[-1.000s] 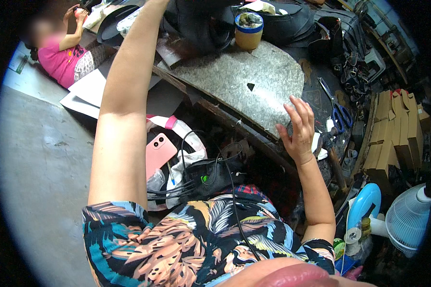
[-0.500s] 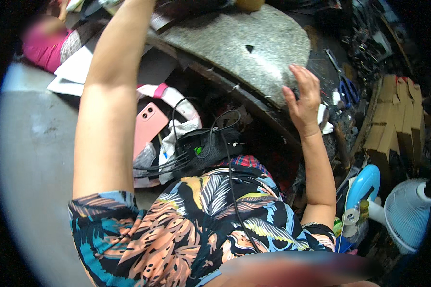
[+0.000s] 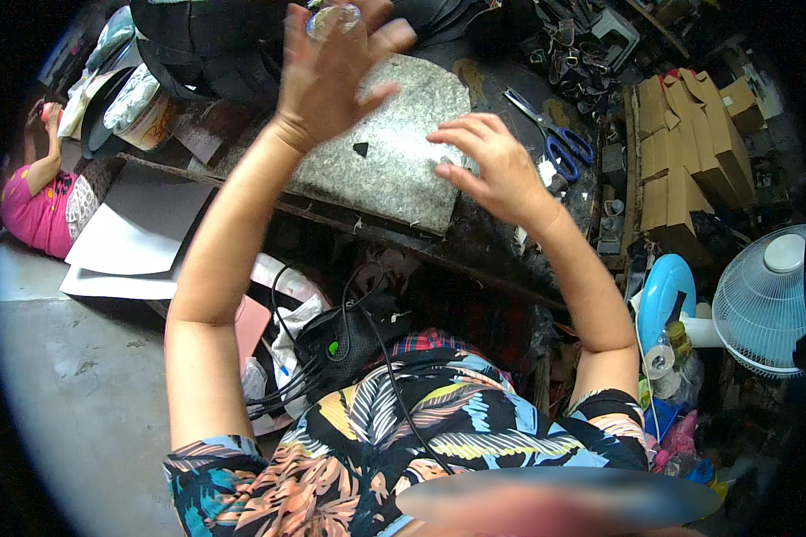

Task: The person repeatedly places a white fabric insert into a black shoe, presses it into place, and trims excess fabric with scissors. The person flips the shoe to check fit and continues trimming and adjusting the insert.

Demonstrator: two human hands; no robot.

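Cluttered workbench (image 3: pixel 510 242), grey stone slab (image 3: pixel 385 161) flat at its middle, left hand (image 3: pixel 331 72) gripping a small clear jar (image 3: pixel 333 18) above it, right hand (image 3: pixel 497 166) open, fingertips on the slab's edge, nothing yet poured.

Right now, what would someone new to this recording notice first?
The two bare hands over a speckled grey stone slab at top centre: the left hand is raised with a small clear rounded thing at its fingertips, and the right hand rests at the slab's right edge. Blue-handled scissors lie on the dark bench to the right, and a white fan stands at far right.
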